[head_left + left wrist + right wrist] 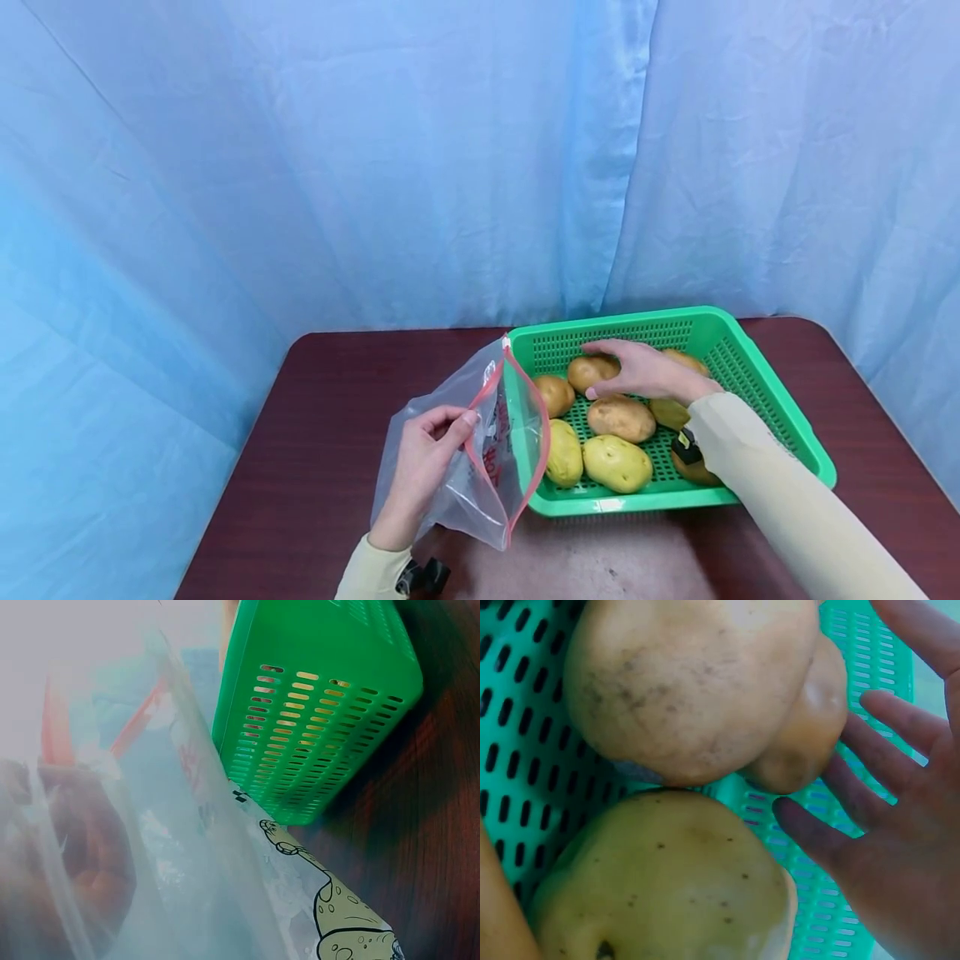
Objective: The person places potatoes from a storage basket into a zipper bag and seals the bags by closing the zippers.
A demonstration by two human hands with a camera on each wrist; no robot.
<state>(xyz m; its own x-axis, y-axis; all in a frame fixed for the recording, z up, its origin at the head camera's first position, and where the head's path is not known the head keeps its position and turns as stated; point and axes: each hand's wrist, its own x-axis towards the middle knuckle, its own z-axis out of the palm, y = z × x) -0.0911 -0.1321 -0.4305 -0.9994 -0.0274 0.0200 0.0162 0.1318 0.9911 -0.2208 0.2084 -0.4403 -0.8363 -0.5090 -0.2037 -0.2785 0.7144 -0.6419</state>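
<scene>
Head view, which I watch from far off, shows two pale sleeves [802,500] nearest to me. A small black thing [432,577] sits at my left wrist. My left hand [423,454] pinches the red edge of a clear bag [465,492], with the thumb on top. The bag's mouth gapes to the right, just beside the left end of a green basket [660,500]. I can't tell if bag and basket touch. The left wrist view shows a cartoon [352,922] in black lines on the bag.

At the front of the basket lie two yellow potatoes [617,464], side by side. To their right, a brown potato [693,471] is partly hidden by my right sleeve. A tan potato [621,418] lies behind the yellow pair. My right hand [645,371] is over the basket, let go, its fingers spread out. Its thumb is near the tan potato, and its fingers are near a round potato [592,372] further back. I can't tell if they touch it. One more potato [685,361] lies past that hand. Under it all is a dark red worktop [337,400]. Farthest off, a blue curtain [450,167] hangs in folds.
</scene>
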